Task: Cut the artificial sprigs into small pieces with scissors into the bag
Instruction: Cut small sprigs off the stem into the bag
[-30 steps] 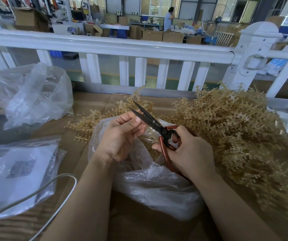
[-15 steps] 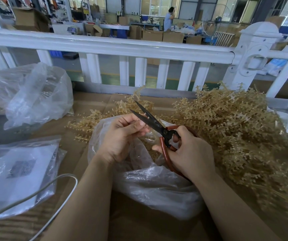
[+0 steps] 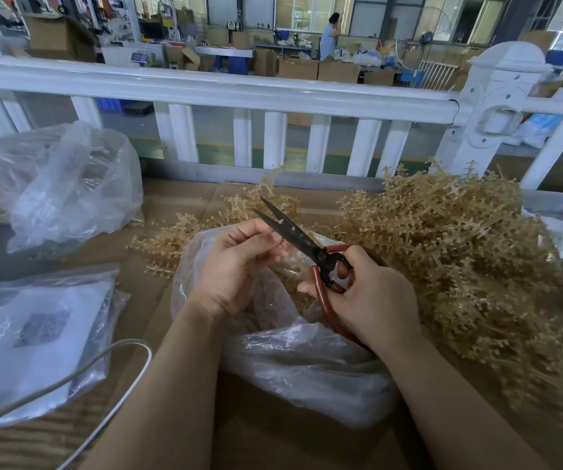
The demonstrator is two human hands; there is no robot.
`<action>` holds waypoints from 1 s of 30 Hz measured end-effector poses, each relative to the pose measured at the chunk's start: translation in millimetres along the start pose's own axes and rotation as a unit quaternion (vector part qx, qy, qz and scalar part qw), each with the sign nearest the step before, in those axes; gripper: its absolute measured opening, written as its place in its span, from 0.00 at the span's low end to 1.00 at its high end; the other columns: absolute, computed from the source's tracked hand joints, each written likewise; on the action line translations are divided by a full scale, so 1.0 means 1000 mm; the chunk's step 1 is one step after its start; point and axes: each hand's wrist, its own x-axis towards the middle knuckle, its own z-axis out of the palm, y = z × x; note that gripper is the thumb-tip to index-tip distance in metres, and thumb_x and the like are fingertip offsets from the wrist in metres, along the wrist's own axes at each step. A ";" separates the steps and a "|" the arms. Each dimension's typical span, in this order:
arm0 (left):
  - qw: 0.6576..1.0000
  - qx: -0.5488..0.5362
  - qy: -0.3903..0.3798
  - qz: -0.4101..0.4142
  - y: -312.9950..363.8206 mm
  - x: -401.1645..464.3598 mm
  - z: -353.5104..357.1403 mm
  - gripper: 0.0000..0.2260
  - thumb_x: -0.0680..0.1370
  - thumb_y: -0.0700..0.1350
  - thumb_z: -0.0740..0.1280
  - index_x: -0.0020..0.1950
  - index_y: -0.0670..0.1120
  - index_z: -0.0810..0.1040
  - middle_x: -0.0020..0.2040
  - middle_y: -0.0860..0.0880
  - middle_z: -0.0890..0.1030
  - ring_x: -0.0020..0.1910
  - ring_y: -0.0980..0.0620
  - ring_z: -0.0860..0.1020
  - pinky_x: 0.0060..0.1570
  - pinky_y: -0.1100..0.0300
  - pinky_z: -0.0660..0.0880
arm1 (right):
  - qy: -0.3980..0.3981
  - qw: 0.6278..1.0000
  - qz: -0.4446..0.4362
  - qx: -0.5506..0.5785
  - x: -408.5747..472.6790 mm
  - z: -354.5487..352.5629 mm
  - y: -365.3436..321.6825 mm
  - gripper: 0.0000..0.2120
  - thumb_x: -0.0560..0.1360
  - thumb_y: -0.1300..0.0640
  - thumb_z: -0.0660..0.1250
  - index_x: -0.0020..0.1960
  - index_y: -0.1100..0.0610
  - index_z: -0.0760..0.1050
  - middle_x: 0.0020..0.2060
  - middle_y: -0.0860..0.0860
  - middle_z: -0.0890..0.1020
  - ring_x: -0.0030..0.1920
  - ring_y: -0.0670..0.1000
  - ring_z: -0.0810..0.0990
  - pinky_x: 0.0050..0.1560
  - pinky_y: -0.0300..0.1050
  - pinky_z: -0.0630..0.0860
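Holding steady since before, right hand (image 3: 371, 293) grips open scissors (image 3: 293, 234); left hand (image 3: 236, 266) pinches a sprig bit.

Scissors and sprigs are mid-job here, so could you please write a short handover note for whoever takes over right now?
Right hand: grips the red-handled scissors, blades open, over the bag.
Left hand: pinches a small sprig piece just beside the blades.
Clear bag: open under both hands, on the cardboard-covered table, with cut pieces inside.
Uncut sprigs: big pile to the right, a few behind the bag.
Done: some pieces already cut into the bag.
Left: finish this piece, then work through the pile.
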 end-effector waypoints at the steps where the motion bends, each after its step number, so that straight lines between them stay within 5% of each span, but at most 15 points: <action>1: 1.000 0.009 0.001 0.005 0.000 0.000 0.000 0.07 0.72 0.36 0.67 0.41 0.44 0.83 0.38 0.46 0.82 0.38 0.52 0.79 0.44 0.61 0.75 | -0.001 1.000 0.002 -0.003 0.000 0.000 0.000 0.35 0.68 0.15 0.47 0.48 0.45 0.72 0.34 0.38 0.77 0.33 0.40 0.78 0.29 0.34 0.72; 5: 0.999 0.044 0.012 0.021 -0.002 0.000 0.002 0.09 0.72 0.35 0.66 0.40 0.45 0.85 0.38 0.45 0.83 0.38 0.51 0.78 0.43 0.61 0.77 | -0.008 1.000 0.007 -0.016 0.000 0.000 0.000 0.32 0.67 0.16 0.50 0.49 0.41 0.69 0.36 0.35 0.76 0.33 0.37 0.74 0.30 0.26 0.61; 11: 0.995 0.085 0.038 0.025 -0.003 -0.001 0.002 0.06 0.71 0.36 0.69 0.41 0.44 0.85 0.37 0.44 0.82 0.36 0.51 0.79 0.42 0.61 0.77 | -0.025 0.999 -0.005 -0.022 0.000 0.000 0.002 0.30 0.66 0.17 0.57 0.52 0.40 0.68 0.39 0.35 0.76 0.36 0.36 0.73 0.31 0.25 0.59; 15: 0.996 0.084 0.035 0.026 -0.002 0.000 0.002 0.06 0.71 0.35 0.68 0.41 0.42 0.84 0.37 0.43 0.81 0.36 0.51 0.78 0.41 0.60 0.76 | -0.025 1.000 0.000 0.000 0.000 -0.002 0.000 0.34 0.66 0.15 0.51 0.52 0.42 0.72 0.36 0.35 0.76 0.35 0.37 0.75 0.31 0.26 0.64; 21: 0.993 0.104 0.020 0.042 -0.001 0.001 0.001 0.11 0.74 0.36 0.66 0.47 0.26 0.73 0.42 0.36 0.76 0.38 0.47 0.75 0.44 0.57 0.74 | -0.028 1.000 -0.003 0.012 -0.001 -0.002 0.002 0.31 0.68 0.18 0.57 0.53 0.43 0.73 0.33 0.34 0.75 0.33 0.39 0.77 0.33 0.38 0.78; 30: 0.997 0.071 0.017 0.025 0.004 -0.002 0.007 0.05 0.73 0.36 0.66 0.46 0.40 0.82 0.47 0.36 0.77 0.43 0.42 0.73 0.47 0.51 0.71 | -0.042 0.999 -0.008 0.017 0.000 0.000 0.003 0.34 0.68 0.17 0.56 0.54 0.45 0.74 0.35 0.38 0.80 0.34 0.41 0.80 0.37 0.43 0.82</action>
